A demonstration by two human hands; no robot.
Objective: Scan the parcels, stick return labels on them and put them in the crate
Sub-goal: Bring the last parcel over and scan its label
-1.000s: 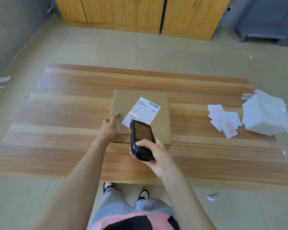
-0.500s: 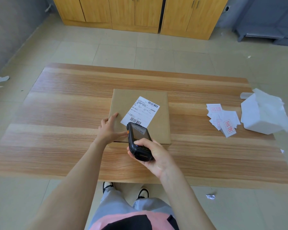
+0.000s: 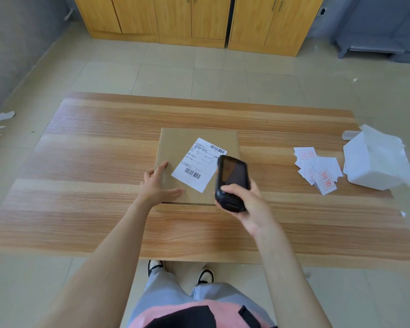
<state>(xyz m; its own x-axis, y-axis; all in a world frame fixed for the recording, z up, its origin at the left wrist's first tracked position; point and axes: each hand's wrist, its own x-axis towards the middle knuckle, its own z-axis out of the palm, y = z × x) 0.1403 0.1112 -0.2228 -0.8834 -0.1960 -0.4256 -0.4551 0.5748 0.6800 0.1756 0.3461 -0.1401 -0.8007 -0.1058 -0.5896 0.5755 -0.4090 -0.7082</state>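
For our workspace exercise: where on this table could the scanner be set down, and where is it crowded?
Bare wood lies left of the parcel, out to the table's left edge, and behind the parcel along the far edge. The right end is crowded: return labels and a white paper bundle lie there.

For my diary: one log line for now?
left hand: flat on box; right hand: holding scanner over box; stickers: on table
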